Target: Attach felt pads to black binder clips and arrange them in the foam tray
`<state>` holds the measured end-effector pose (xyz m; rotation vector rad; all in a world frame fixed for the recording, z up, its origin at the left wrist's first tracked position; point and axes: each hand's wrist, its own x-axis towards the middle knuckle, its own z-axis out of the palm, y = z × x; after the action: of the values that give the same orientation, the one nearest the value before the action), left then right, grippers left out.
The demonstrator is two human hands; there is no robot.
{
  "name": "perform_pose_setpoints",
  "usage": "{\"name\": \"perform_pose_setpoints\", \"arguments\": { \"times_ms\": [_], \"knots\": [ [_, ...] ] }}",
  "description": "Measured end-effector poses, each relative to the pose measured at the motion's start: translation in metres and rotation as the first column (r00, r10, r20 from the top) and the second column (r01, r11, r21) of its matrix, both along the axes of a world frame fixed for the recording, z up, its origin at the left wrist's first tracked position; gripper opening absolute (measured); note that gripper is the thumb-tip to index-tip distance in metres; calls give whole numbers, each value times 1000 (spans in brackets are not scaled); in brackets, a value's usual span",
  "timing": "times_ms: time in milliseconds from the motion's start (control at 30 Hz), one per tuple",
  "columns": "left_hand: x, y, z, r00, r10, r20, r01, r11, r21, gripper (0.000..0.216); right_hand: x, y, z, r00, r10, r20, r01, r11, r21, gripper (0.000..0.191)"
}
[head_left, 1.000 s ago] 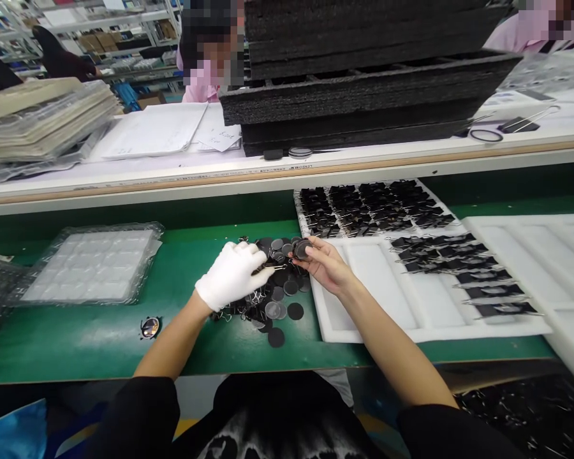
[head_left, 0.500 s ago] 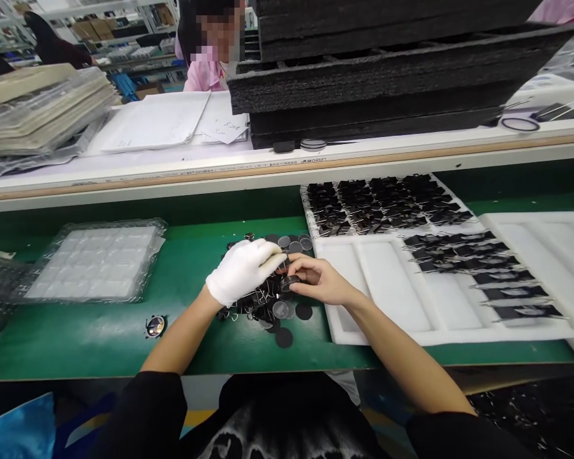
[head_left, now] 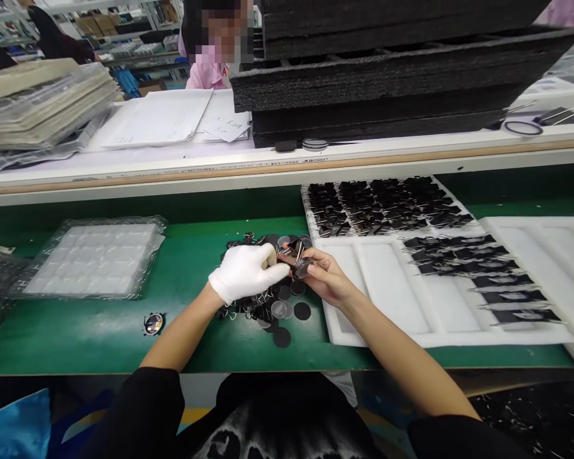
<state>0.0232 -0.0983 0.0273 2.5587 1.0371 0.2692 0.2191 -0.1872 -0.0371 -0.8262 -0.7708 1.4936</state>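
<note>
My left hand [head_left: 247, 273], in a white glove, is closed in a pinch on a black binder clip [head_left: 289, 252] with wire handles. My bare right hand [head_left: 326, 278] is closed round a small dark round disc [head_left: 303, 266] held against that clip. Both hands meet above a heap of black discs and binder clips [head_left: 272, 306] on the green belt [head_left: 124, 331]. Just right of the hands lies a white foam tray [head_left: 387, 299] with clipped pieces lined up on its right side.
A clear plastic blister tray [head_left: 95, 258] lies at left, and a single shiny disc [head_left: 154, 323] sits near the front edge. Behind the white tray is another tray of black clips [head_left: 382, 204]. Stacked black foam trays [head_left: 387, 70] stand on the raised shelf. A person in pink sits opposite.
My hands have lifted slightly off the heap. The clip's wire handles now stand up between my fingers, and the disc has come up against the clip.
</note>
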Motion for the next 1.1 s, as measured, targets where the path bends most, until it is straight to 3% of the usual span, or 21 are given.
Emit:
{"name": "perform_pose_setpoints", "arguments": {
  "times_ms": [200, 333, 500, 600, 767, 933, 1100],
  "knots": [
    [6, -7, -7, 1000, 18, -9, -18, 999, 50, 44, 0, -1, -5, 993, 108, -54, -105, 993, 56, 34],
    [3, -1, -8, 990, -115, 79, 109, 992, 70, 42, 3, -2, -4, 986, 154, -66, -147, 984, 96, 28],
    [-6, 10, -6, 962, -267, 58, 267, 964, 7, 45, 10, 2, -2, 998, 68, -20, -66, 996, 67, 27],
    [-6, 9, -3, 975, -223, 13, 223, 974, -50, 42, 11, 4, -4, 1000, 11, 18, -12, 999, 35, 27],
    [1, -2, 2, 999, -36, -36, 31, 992, -125, 45, 10, 6, -6, 999, -34, 33, 34, 999, 12, 29],
    [4, -4, -1, 999, -14, 33, 20, 983, -184, 45, 12, 5, -3, 992, -52, 111, 48, 998, 37, 30],
    [5, 1, -7, 997, 1, 73, 12, 985, -174, 41, 26, 9, 3, 962, -182, 204, 169, 982, 81, 31]
  ]
}}
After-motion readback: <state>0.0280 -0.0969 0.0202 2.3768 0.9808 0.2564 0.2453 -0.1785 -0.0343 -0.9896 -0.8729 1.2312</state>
